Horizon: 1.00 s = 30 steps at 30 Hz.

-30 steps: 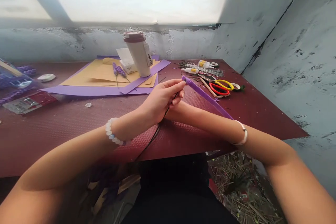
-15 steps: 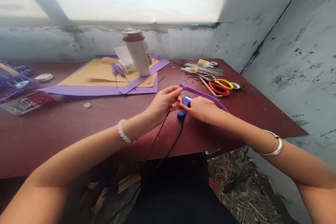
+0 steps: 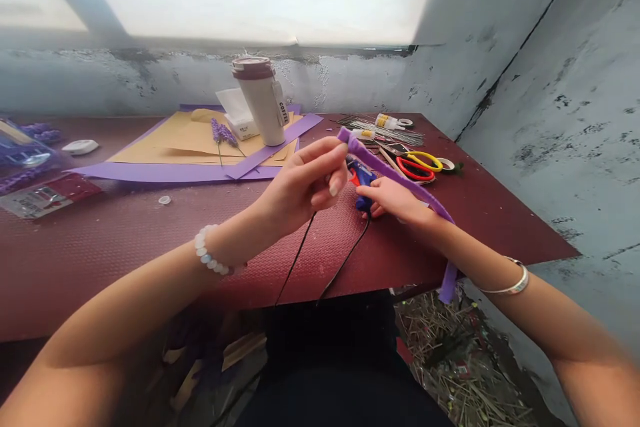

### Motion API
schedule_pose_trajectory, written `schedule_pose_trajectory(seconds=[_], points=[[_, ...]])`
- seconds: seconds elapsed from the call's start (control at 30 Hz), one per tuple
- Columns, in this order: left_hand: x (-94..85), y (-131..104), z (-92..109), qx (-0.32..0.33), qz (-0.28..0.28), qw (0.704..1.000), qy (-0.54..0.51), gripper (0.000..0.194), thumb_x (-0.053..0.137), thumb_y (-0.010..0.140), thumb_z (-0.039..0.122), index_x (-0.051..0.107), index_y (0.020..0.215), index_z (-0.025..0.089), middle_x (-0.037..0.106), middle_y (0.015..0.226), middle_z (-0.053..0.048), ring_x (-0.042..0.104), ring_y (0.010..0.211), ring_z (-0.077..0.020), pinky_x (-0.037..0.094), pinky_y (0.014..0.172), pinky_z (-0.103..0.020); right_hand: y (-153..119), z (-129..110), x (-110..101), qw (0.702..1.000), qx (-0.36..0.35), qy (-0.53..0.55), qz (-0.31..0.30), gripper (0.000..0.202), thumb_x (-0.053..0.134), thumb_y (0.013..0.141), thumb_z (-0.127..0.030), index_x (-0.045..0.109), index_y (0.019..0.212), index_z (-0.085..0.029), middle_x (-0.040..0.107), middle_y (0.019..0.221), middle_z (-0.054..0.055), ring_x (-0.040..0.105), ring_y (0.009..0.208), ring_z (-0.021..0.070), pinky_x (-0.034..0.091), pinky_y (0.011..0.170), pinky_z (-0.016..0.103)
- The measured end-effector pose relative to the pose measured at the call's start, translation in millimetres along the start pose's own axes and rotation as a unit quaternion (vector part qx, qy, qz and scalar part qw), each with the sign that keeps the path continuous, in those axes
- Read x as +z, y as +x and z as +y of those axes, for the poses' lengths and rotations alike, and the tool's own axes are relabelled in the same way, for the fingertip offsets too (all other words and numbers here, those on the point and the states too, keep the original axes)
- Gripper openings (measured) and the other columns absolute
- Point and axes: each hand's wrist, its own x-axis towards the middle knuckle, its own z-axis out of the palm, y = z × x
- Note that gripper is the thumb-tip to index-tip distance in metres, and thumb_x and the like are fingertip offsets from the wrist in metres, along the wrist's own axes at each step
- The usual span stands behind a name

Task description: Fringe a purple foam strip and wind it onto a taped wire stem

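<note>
My left hand [image 3: 313,183] is closed, pinching the end of a purple strip [image 3: 390,173] between thumb and fingertips; a thin dark stem shows below this hand. The strip runs right over my right forearm and hangs past the table's front edge. My right hand [image 3: 393,199] is closed round a blue glue gun [image 3: 365,185] with a red part and a black cord trailing toward the front edge. The gun is low over the table, just right of my left hand.
On the red table [image 3: 150,267] stand a coffee cup [image 3: 263,103] and a tissue box [image 3: 243,125], with brown paper [image 3: 175,140] and purple sprigs [image 3: 225,133]. Scissors [image 3: 417,165], glue bottles [image 3: 390,121] and wires lie at the back right. A grey wall borders the right side.
My left hand has lifted the strip's end up and toward me. My right hand and the glue gun have shifted right, and the strip now drapes over my right forearm.
</note>
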Motion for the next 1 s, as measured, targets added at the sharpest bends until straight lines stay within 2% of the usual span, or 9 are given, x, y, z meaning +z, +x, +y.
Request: schedule_pose_trajectory(seconds=[0.07, 0.13, 0.27, 0.43, 0.57, 0.63, 0.77, 0.9, 1.0], points=[[-4.0, 5.2, 0.8, -0.009, 0.028, 1.000, -0.010, 0.023, 0.058, 0.093, 0.022, 0.056, 0.070, 0.018, 0.041, 0.046, 0.008, 0.024, 0.032, 0.0000, 0.015, 0.033, -0.016, 5.4, 6.7, -2.3, 0.989, 0.000, 0.145, 0.007, 0.011, 0.062, 0.081, -0.025, 0.058, 0.073, -0.018, 0.065, 0.063, 0.002, 0.063, 0.055, 0.0132, 0.054, 0.058, 0.028], [-8.9, 10.1, 1.0, -0.015, 0.055, 0.998, -0.019, 0.027, 0.057, 0.094, 0.021, 0.053, 0.068, 0.018, 0.039, 0.047, 0.008, 0.023, 0.034, -0.0002, 0.015, 0.033, -0.016, 8.7, 9.2, -2.5, 0.963, -0.016, 0.270, 0.014, 0.008, 0.063, 0.081, -0.024, 0.059, 0.078, -0.018, 0.065, 0.069, 0.001, 0.062, 0.060, 0.0115, 0.055, 0.064, 0.028], [-12.1, 9.7, 8.6, 0.039, 0.091, 0.995, -0.025, 0.032, 0.056, 0.094, 0.016, 0.050, 0.063, 0.018, 0.040, 0.048, 0.007, 0.025, 0.036, -0.0010, 0.018, 0.035, -0.018, 7.5, 2.7, 4.9, 0.917, -0.011, 0.396, 0.044, 0.007, 0.064, 0.081, -0.020, 0.060, 0.086, -0.020, 0.063, 0.075, -0.001, 0.058, 0.065, 0.0104, 0.054, 0.073, 0.028], [-1.8, -2.5, 34.0, 0.103, 0.026, 0.994, -0.029, 0.047, 0.031, 0.101, 0.008, 0.053, 0.061, 0.017, 0.034, 0.040, 0.006, 0.026, 0.035, -0.0021, 0.020, 0.034, -0.015, 6.2, -3.3, 15.9, 0.894, 0.005, 0.439, 0.091, 0.010, 0.064, 0.079, -0.020, 0.056, 0.084, -0.022, 0.058, 0.072, -0.002, 0.056, 0.065, 0.0120, 0.054, 0.076, 0.032], [-4.7, 1.2, 46.3, 0.146, 0.058, 0.983, -0.098, 0.049, 0.028, 0.105, 0.014, 0.052, 0.063, 0.018, 0.033, 0.041, 0.006, 0.030, 0.038, -0.0019, 0.029, 0.039, -0.013, 13.8, 8.4, 12.0, 0.880, 0.002, 0.466, 0.095, 0.011, 0.060, 0.082, -0.019, 0.051, 0.077, -0.022, 0.058, 0.074, 0.000, 0.061, 0.072, 0.0126, 0.055, 0.084, 0.033], [-12.7, 9.7, 45.3, 0.121, 0.075, 0.981, -0.135, 0.047, 0.032, 0.105, 0.017, 0.048, 0.060, 0.019, 0.038, 0.044, 0.006, 0.036, 0.041, -0.0019, 0.033, 0.041, -0.012, 17.3, 15.3, 8.5, 0.875, -0.006, 0.477, 0.082, 0.011, 0.061, 0.083, -0.020, 0.053, 0.075, -0.021, 0.060, 0.075, 0.001, 0.062, 0.074, 0.0127, 0.054, 0.086, 0.033], [-35.1, 33.8, 31.7, 0.111, 0.133, 0.969, -0.175, 0.039, 0.039, 0.102, 0.016, 0.057, 0.067, 0.021, 0.048, 0.050, 0.005, 0.050, 0.050, -0.0046, 0.047, 0.057, -0.014, 19.9, 21.2, 3.6, 0.865, -0.023, 0.494, 0.088, 0.012, 0.063, 0.079, -0.019, 0.057, 0.069, -0.020, 0.061, 0.070, 0.001, 0.060, 0.069, 0.0123, 0.055, 0.085, 0.035], [-54.0, 54.0, 18.7, 0.092, 0.167, 0.971, -0.145, 0.021, 0.048, 0.098, 0.015, 0.064, 0.085, 0.018, 0.064, 0.067, 0.002, 0.064, 0.069, -0.0081, 0.054, 0.079, -0.021, 16.9, 18.8, -4.7, 0.882, -0.056, 0.467, 0.019, 0.007, 0.069, 0.075, -0.023, 0.064, 0.071, -0.021, 0.065, 0.074, 0.001, 0.062, 0.072, 0.0137, 0.054, 0.086, 0.035], [-59.6, 58.2, 20.1, 0.084, 0.193, 0.971, -0.111, 0.025, 0.045, 0.097, 0.011, 0.067, 0.104, 0.021, 0.072, 0.078, 0.001, 0.069, 0.088, -0.0108, 0.053, 0.080, -0.020, 12.9, 17.3, -15.9, 0.900, -0.083, 0.426, -0.036, 0.010, 0.074, 0.070, -0.026, 0.069, 0.076, -0.022, 0.069, 0.079, 0.001, 0.064, 0.076, 0.0151, 0.055, 0.082, 0.033]])
